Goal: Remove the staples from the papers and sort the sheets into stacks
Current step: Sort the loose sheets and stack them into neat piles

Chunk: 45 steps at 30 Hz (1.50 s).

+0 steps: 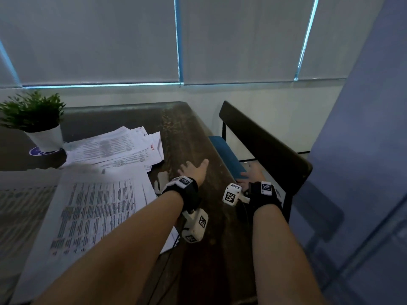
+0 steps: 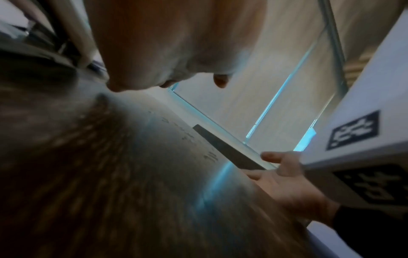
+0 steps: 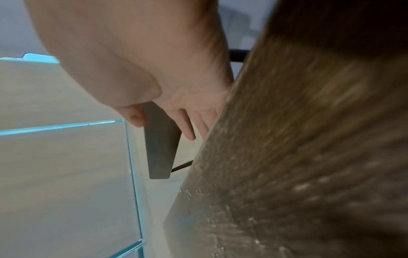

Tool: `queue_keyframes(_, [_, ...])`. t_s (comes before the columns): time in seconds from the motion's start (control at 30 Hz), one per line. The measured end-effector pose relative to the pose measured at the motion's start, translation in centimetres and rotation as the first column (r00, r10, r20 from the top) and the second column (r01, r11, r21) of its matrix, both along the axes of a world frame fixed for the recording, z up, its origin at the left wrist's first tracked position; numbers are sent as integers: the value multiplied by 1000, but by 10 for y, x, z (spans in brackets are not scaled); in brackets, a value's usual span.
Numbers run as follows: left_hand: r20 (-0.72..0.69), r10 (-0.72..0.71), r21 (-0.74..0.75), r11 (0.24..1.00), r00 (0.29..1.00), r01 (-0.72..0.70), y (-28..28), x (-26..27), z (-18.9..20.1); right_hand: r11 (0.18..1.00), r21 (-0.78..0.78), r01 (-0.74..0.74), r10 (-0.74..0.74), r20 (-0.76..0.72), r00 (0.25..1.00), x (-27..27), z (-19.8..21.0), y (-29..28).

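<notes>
Grey roller blinds (image 1: 99,40) close off the window beyond our hands; below them a dark wooden table (image 1: 182,133) carries our work. Our left hand (image 1: 195,170) lies flat on the bare wood, fingers straight and spread, holding nothing; just left of its wrist sits a small pale object (image 1: 161,180), too blurred for us to name. Further left of that hand a printed sheaf of papers (image 1: 94,212) lies under our forearm, and beyond it a looser pile of sheets (image 1: 116,146) beside a potted plant (image 1: 35,119). Our right hand (image 1: 253,172) hangs off the table edge, over the blue seat of a chair (image 1: 264,137); its fingers (image 3: 189,125) are extended and relaxed, gripping nothing that we can see.
</notes>
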<state>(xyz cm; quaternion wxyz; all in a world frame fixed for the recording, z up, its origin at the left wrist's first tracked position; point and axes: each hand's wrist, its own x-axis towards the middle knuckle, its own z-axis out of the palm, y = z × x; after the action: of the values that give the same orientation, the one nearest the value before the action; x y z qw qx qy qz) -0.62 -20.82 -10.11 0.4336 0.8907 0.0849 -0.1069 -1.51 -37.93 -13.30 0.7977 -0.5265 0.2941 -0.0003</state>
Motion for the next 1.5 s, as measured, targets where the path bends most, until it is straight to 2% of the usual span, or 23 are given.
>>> queue_keyframes(0.1, [-54, 5, 150, 989, 999, 3, 8, 16, -8, 994, 75, -75, 74, 6, 997, 17, -12, -5])
queue_keyframes(0.3, [-109, -44, 171, 983, 993, 63, 13, 49, -19, 988, 110, -111, 113, -7, 994, 17, -6, 1])
queue_keyframes(0.33, [-121, -57, 130, 989, 991, 73, 14, 53, -19, 985, 129, -111, 112, 2, 994, 19, -10, -1])
queue_keyframes(0.43, [-191, -75, -160, 986, 979, 44, 19, 57, -8, 974, 198, -108, 101, 49, 994, 18, -14, -2])
queue_keyframes(0.47, [-225, -93, -209, 977, 970, 45, 21, 57, -1, 973, 200, -117, 108, 57, 993, 18, -15, -2])
queue_keyframes(0.6, [-296, -229, -230, 959, 927, 163, 24, 69, 36, 974, 195, -118, 107, 67, 992, 19, -18, -2])
queue_keyframes(0.67, [-220, -228, -182, 965, 949, 190, 18, 76, 45, 974, 197, -109, 95, 81, 992, 21, -20, -3])
queue_keyframes(0.73, [-160, -193, -107, 978, 968, 178, 15, 78, 36, 973, 209, -99, 84, 80, 993, 22, -20, -3])
queue_keyframes(0.83, [-227, -58, -28, 998, 972, 53, 10, 76, 2, 969, 227, -100, 82, 90, 993, 25, -20, -4])
queue_keyframes(0.9, [-219, -40, 169, 982, 975, 78, 3, 73, -14, 965, 240, -106, 87, 88, 992, 27, -19, -3])
queue_keyframes(0.97, [-178, -81, 315, 939, 981, 135, -9, 61, -19, 960, 257, -112, 96, 76, 992, 26, -18, -3])
queue_keyframes(1.07, [-160, -203, 332, 911, 966, 246, -32, 41, -25, 950, 286, -125, 108, 75, 991, 28, -18, -6])
queue_keyframes(1.13, [-126, -276, 285, 910, 953, 301, -45, 29, -30, 941, 316, -125, 106, 74, 992, 28, -17, -7])
queue_keyframes(1.23, [-72, -296, 179, 936, 953, 304, -58, 32, -30, 934, 349, -75, 55, 68, 996, 29, -16, -9])
queue_keyframes(1.37, [124, -317, 110, 946, 940, 304, -56, 60, -5, 928, 371, -38, 19, 56, 998, 31, -19, -7])
queue_keyframes(1.4, [102, -338, 115, 938, 936, 326, -54, 68, 3, 928, 372, -40, 19, 59, 998, 32, -19, -7])
queue_keyframes(1.5, [-1, -403, 276, 880, 915, 387, -59, 86, 18, 916, 393, -76, 54, 67, 996, 35, -22, -9])
